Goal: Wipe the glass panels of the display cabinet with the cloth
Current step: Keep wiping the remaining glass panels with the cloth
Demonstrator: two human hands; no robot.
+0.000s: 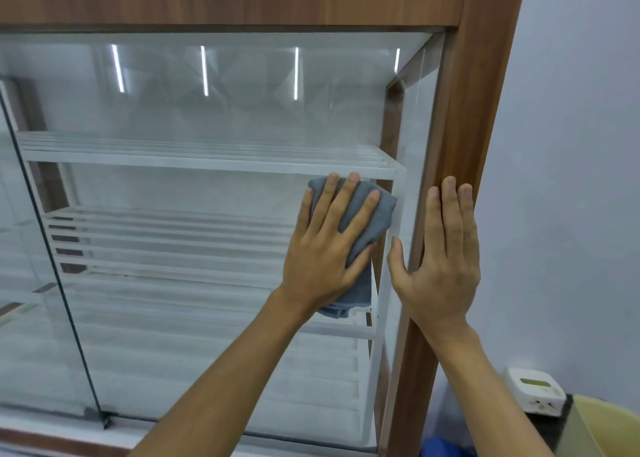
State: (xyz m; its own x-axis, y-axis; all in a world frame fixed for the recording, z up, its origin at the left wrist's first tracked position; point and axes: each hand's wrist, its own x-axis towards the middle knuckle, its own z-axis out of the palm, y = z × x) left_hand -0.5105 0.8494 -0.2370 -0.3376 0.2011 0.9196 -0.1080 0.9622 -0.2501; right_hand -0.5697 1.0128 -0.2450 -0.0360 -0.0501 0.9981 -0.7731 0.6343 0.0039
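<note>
The display cabinet has a brown wooden frame and a large glass panel in front of white slatted shelves. My left hand lies flat on the glass near its right edge, fingers spread, pressing a folded grey cloth against the pane. Part of the cloth hangs below my palm. My right hand rests flat and open on the right wooden upright of the frame, with its thumb over the glass edge.
A second glass panel overlaps at the left, with a dark edge running diagonally. A pale wall lies to the right. Low right stand a small white device and a yellow rounded object.
</note>
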